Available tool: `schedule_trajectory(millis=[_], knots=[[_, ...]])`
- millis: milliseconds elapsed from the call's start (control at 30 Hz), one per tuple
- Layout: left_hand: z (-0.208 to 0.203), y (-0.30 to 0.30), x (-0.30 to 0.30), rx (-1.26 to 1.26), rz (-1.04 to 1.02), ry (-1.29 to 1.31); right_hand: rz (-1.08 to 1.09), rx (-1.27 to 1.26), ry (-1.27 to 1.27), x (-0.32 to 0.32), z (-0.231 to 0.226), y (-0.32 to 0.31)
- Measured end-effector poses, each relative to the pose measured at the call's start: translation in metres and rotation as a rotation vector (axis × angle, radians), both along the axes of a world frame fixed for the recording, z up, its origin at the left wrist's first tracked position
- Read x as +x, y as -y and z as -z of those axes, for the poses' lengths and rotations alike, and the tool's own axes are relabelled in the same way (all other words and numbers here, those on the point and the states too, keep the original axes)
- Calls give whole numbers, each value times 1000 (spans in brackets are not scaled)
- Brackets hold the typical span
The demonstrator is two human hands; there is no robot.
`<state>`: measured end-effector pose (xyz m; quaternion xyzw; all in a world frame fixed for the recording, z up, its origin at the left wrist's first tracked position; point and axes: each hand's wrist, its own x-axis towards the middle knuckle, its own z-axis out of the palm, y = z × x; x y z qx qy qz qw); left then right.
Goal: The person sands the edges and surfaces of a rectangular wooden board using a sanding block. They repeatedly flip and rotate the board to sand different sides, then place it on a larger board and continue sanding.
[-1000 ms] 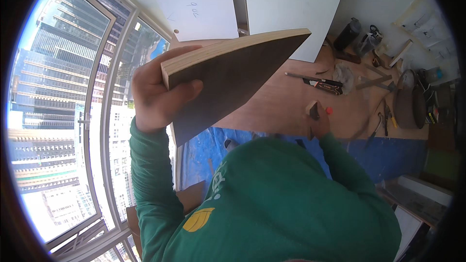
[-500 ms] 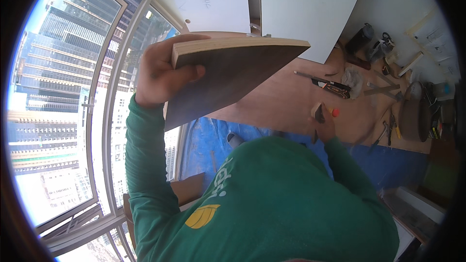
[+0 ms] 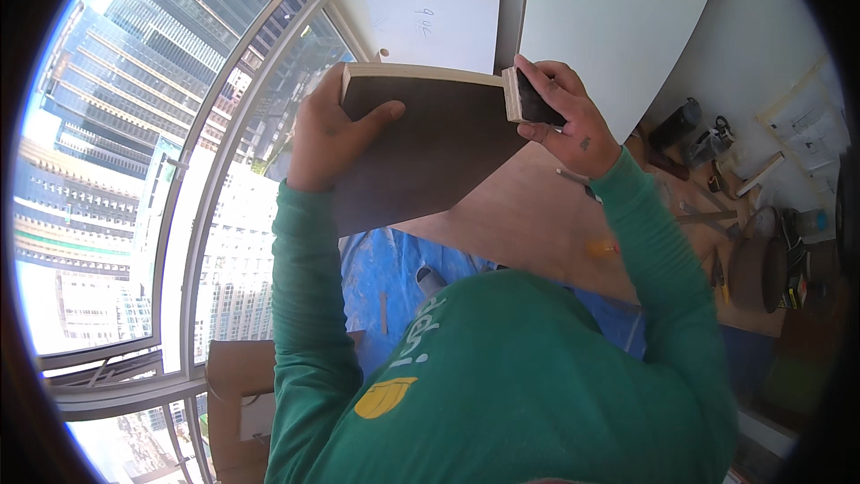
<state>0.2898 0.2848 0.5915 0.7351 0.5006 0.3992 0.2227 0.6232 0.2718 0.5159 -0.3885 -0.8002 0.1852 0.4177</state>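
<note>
Raised in front of me is a flat board with a dark brown face and a pale layered plywood edge. My left hand grips its left end, thumb across the dark face and fingers behind. In my right hand is a small plywood block, dark-faced with a pale layered edge, held between thumb and fingers. The block is at the board's right end, by its upper edge. Whether the two touch, I cannot tell.
Below lies a brown work surface, with a blue sheet under and around it. White panels lean at the back. A black bottle, tools and a brown band roll sit right; windows line the left.
My right hand has risen from the work surface with the small block to the board's right end. The board has shifted slightly right in view, still in my left hand.
</note>
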Motion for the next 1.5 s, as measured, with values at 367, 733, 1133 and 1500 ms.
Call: schedule_trajectory(millis=[367,733,1133,1500], knots=[[3,11,-25,0,-16,25,-78,22,-35,-48,4,-45],[3,8,-10,80,-75,-48,-168,350,-24,-111,-43,-53],[5,12,-4,42,-90,42,-406,328,19,-119,-51,-65],[4,27,-6,-14,-106,180,-361,405,-70,-142,-45,-50]])
